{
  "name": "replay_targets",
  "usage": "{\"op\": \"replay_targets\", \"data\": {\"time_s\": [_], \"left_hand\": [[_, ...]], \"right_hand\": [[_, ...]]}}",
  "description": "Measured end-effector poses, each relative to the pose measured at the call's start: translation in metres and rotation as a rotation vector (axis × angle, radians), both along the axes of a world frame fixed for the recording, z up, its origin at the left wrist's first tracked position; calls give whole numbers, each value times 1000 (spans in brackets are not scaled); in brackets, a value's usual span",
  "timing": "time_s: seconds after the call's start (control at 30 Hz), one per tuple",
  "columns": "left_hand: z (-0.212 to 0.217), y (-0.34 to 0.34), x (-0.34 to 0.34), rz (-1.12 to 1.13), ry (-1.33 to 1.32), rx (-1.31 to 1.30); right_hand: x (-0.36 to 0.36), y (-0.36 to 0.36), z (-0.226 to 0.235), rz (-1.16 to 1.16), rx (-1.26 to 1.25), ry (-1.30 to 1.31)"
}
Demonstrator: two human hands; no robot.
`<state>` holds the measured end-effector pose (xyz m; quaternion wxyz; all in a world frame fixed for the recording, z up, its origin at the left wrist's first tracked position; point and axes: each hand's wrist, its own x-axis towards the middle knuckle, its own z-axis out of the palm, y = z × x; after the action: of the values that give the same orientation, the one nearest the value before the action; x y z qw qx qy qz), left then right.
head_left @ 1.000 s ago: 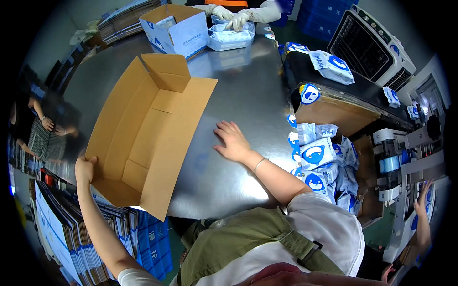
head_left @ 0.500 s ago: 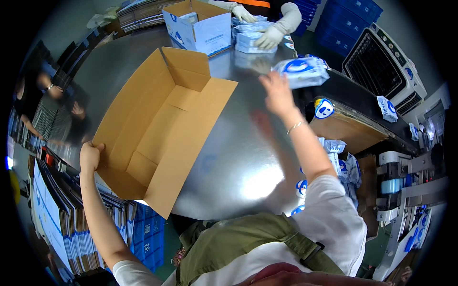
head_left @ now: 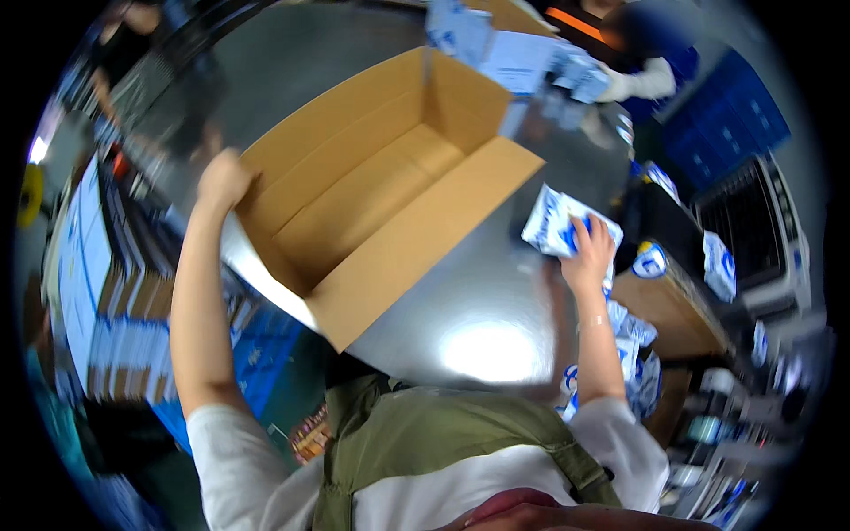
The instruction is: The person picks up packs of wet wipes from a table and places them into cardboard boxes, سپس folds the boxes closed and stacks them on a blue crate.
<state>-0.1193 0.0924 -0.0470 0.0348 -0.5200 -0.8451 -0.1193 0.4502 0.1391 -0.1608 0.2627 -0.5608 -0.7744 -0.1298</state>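
An open cardboard box (head_left: 372,199), brown inside, lies tilted on the metal table in front of me. My left hand (head_left: 228,181) is closed on the edge of its left end. To the right of the box, my right hand (head_left: 591,255) grips a white and blue soft packet (head_left: 556,219), which looks like wet wipes. Its fingers lie over the top of the packet. The inside of the box shows no packets.
The metal table (head_left: 491,310) shines under a lamp. At the far side, a co-worker's gloved hand (head_left: 624,84) is by several packets (head_left: 580,73) and a printed white box (head_left: 513,62). Flattened cartons (head_left: 133,301) are stacked at left. More packets (head_left: 633,341) lie at right.
The view has turned, so the scene shifts. My right hand has come nearer me and now has a packet in its grip. My left hand still holds the box, which appears farther right.
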Motion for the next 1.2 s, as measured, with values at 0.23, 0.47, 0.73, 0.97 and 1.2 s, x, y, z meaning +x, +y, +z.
{"op": "replay_targets", "data": {"time_s": [0.23, 0.47, 0.73, 0.97, 1.2], "left_hand": [[8, -4, 6, 7, -44, -91], [15, -8, 13, 36, -214, 42], [10, -14, -5, -37, -77, -44], [18, 2, -45, 0, 153, -53], [15, -67, 165, -921, -89, 852]], "right_hand": [[-91, -38, 64, 619, -36, 1199], [-272, -12, 104, 1033, -1181, 1046], [-267, -71, 58, 975, -230, 226], [-113, -63, -29, 237, -242, 162], [-99, -63, -47, 12, -398, 40]]}}
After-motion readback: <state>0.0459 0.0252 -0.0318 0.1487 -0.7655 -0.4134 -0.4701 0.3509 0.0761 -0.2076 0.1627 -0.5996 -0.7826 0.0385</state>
